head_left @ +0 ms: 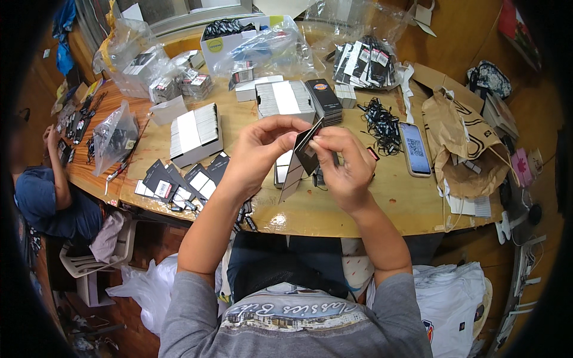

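Observation:
My left hand (262, 152) and my right hand (345, 164) meet over the near middle of the table. Between their fingertips they pinch some hang tags (292, 179), black on one face and pale on another, standing tilted and slightly fanned. A small red-and-white label (373, 154) shows beside my right hand. Part of a card pile under the tags is hidden by my hands. To the left of my left forearm lie several black hang tags (160, 184) with white stickers and black strings, spread in a fan near the table edge.
Behind my hands stand stacks of white cards (196, 136) and black cards (325, 98). Black tag strings (381, 124) lie tangled near a phone (415, 149) and a brown paper bag (465, 134). A white box (253, 45) stands behind. Another person (45, 191) works at far left.

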`<state>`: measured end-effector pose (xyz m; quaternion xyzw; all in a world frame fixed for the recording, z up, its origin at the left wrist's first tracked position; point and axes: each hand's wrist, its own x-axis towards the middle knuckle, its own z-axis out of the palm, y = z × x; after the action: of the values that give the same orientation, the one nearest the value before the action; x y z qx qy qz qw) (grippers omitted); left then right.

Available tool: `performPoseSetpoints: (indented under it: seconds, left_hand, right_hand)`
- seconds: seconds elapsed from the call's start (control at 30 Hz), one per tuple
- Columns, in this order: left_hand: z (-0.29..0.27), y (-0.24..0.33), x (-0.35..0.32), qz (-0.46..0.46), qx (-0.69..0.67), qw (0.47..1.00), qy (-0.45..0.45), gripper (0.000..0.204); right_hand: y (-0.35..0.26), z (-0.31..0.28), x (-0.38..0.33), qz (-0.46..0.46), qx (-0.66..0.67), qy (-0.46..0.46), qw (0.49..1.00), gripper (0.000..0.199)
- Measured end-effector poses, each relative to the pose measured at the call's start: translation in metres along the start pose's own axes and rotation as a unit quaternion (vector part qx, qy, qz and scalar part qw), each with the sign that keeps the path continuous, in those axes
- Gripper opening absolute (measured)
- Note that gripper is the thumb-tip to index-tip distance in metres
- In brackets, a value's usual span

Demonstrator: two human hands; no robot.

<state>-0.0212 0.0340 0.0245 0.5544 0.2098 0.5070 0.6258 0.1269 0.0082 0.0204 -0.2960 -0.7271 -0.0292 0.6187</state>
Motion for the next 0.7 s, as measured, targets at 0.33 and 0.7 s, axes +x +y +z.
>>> performPoseSetpoints:
  seconds: [0.33, 0.7]
  left_hand:
    - [-0.004, 0.004, 0.010, 0.041, 0.057, 0.996, -0.057, 0.011]
    - [-0.019, 0.029, -0.006, 0.155, 0.119, 0.979, 0.063, 0.001]
  right_hand:
    - [-0.001, 0.002, -0.005, 0.141, 0.096, -0.034, 0.985, 0.013]
    - [0.006, -0.014, -0.006, 0.376, 0.266, -0.179, 0.869, 0.014]
